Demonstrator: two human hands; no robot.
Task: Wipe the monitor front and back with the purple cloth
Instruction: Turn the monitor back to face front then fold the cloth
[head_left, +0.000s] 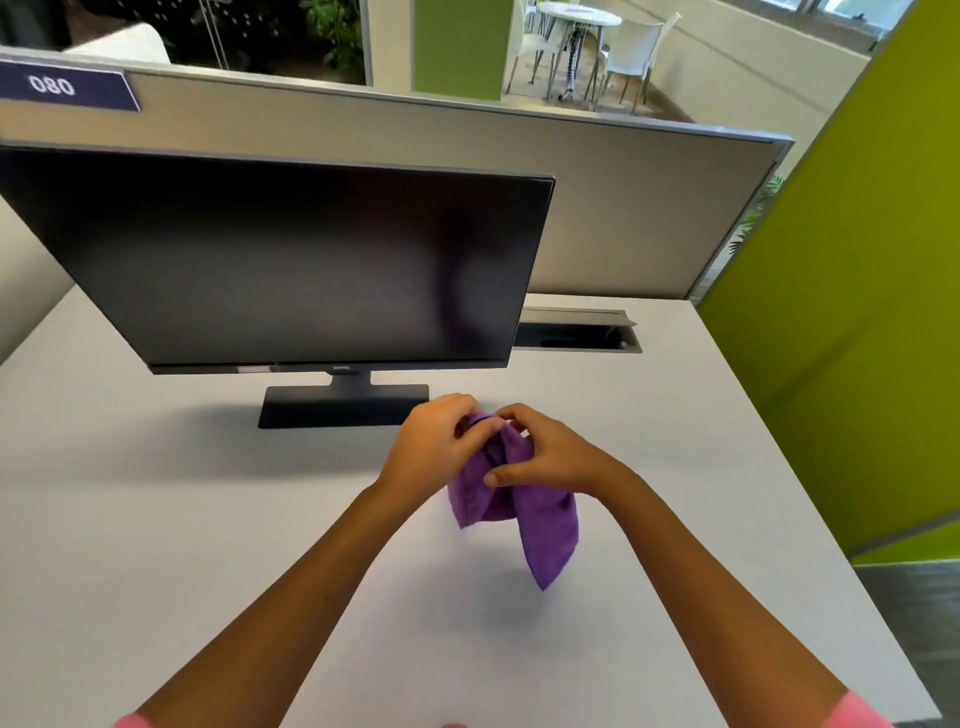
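Observation:
A black monitor (280, 260) with a dark screen stands on its flat base (343, 405) at the back left of the white desk (156, 545), its front facing me. The purple cloth (540, 530) hangs bunched above the desk, just in front of the base's right end. My left hand (436, 441) pinches its upper left part. My right hand (545, 457) grips its upper right part, thumb pressed on the fabric. Both hands touch each other at the top of the cloth, and two loose corners dangle below them.
A beige partition (623, 208) runs behind the monitor. An open cable tray (576, 332) is set into the desk right of the screen. A green panel (857, 312) borders the desk's right side. White chairs and a round table (576, 15) stand far beyond.

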